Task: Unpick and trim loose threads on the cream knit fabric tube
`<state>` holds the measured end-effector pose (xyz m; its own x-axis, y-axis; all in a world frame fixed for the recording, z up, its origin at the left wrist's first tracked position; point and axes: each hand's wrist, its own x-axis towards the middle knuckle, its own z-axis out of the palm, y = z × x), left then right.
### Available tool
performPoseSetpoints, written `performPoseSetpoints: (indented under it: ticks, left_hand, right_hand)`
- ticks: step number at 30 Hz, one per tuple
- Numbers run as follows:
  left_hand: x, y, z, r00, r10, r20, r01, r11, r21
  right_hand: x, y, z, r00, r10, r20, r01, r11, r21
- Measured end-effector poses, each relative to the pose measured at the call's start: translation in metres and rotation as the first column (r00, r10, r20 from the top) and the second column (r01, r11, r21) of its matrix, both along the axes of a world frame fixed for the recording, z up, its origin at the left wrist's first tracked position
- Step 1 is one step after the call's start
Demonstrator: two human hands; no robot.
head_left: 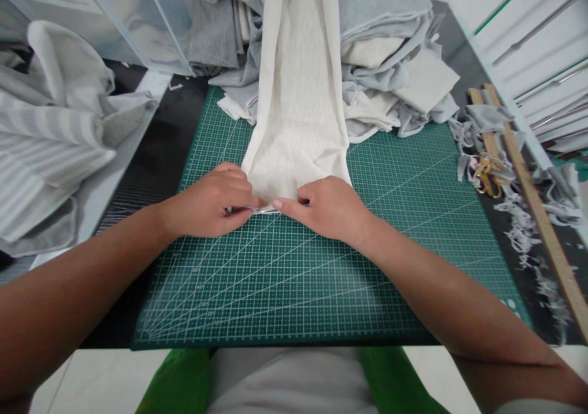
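Note:
A long cream fabric strip [303, 89] runs from the top of the view down onto the green cutting mat [285, 285]. My left hand [214, 199] pinches its near edge at the left corner, thumb and fingers closed on the cloth. Close beside it, my right hand [328, 209] grips the same edge farther right, its thumb stretched along the hem toward the left fingertips. The near edge looks folded or rolled between the hands. Some of the fingers are hidden beneath the cloth.
Piles of grey and cream fabric [386, 28] stand behind the mat. Striped cloth [46, 132] lies at left by a clear plastic bin [138, 16]. On the right are a wooden ruler [537, 199], gold-handled scissors [487, 175] and fabric scraps [521, 224]. The table edge is nearest me.

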<state>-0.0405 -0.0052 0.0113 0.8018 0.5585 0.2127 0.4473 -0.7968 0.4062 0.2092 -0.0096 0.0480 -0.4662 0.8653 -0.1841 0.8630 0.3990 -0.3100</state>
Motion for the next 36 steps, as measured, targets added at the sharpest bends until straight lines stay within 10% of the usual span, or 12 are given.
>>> performPoseSetpoints:
  ticks: [36]
  left_hand:
    - [0.001,0.001,0.000,1.000,0.008,-0.003,-0.008,1.000,0.014]
  right_hand:
    - [-0.019,0.000,-0.008,0.973,0.100,0.209,-0.118,0.990,0.074]
